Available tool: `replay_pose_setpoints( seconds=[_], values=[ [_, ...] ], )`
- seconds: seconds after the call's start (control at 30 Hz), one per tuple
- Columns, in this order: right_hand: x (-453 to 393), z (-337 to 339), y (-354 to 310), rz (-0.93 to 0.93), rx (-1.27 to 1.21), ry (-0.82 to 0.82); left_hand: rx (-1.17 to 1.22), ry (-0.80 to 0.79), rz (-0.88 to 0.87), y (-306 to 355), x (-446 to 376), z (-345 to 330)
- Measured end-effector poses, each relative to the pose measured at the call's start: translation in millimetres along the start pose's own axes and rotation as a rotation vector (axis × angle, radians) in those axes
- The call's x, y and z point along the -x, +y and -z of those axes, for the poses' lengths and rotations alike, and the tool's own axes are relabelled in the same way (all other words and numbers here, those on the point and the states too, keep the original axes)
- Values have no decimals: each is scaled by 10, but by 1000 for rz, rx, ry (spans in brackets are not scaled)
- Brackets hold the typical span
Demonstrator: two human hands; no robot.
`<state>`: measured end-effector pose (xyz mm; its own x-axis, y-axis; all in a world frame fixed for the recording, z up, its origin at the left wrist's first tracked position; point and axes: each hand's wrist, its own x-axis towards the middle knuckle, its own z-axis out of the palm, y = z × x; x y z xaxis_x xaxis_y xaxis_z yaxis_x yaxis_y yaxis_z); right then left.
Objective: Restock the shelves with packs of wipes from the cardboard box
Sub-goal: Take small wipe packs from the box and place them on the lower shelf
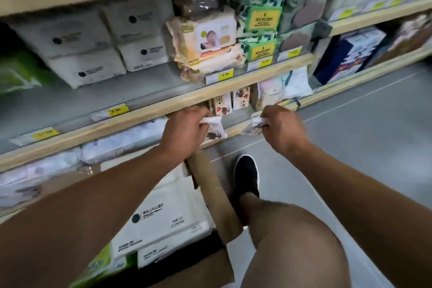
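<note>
Along a shop aisle with a smooth grey floor (350, 124), pale wooden shelves (145, 110) run from left to right, their front edges carrying yellow price tags (225, 75). On the middle shelf sit white wrapped bundles with a black dot (77, 54), then a leaning stack of baby-picture wipes (210, 40), then green leaf-patterned packs (261, 23) stacked two high. Below that shelf, small packs with a brown and red cartoon print (222, 105) stand upright at the shelf front, with a pink and white bag (280, 89) just beside them. Both hands reach toward this lower shelf. The left hand (184, 128) has its fingers curled round a small white wipes pack (215, 127), gripping its crimped top edge so the pack hangs below the knuckles, cartoon print showing near its bottom. The right hand (280, 126) pinches a second small pack (256, 125) the same way; that pack is partly blurred. The two held packs are near each other, not touching, just in front of the lower shelf's edge. At the person's knee an open cardboard box (215, 194) rests on the floor, holding large white wipes packs with a black dot (168, 213) and a green-edged pack (102, 264). A black shoe (246, 175) stands beside the box.
</note>
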<state>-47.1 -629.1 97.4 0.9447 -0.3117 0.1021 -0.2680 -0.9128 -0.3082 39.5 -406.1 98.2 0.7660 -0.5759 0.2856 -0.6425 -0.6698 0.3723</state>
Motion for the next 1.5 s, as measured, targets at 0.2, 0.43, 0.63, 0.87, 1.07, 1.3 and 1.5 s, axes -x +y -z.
replay_pose_setpoints(
  seconds=[0.2,0.43,0.63,0.87,1.07,1.3,1.5],
  values=[
    [-343,-537,445,5,19,61,42,-51,82,-99,-276,-703],
    [-996,-1244,730,86,16,176,63,-71,159,-418,-593,-1330],
    [-1462,-1779,890,125,71,226,97,-49,162,-605,-785,-1650],
    [-1617,-2176,1002,128,103,219,126,-10,169,-738,-928,-1800],
    [-1721,-2216,952,73,162,274,151,-1,136,-757,-916,-1812],
    [-1815,-2090,875,-5,265,258,141,-1,118,-727,-923,-1821],
    [-1708,-2167,779,-11,85,117,131,-6,114,-692,-928,-1804]
  ],
)
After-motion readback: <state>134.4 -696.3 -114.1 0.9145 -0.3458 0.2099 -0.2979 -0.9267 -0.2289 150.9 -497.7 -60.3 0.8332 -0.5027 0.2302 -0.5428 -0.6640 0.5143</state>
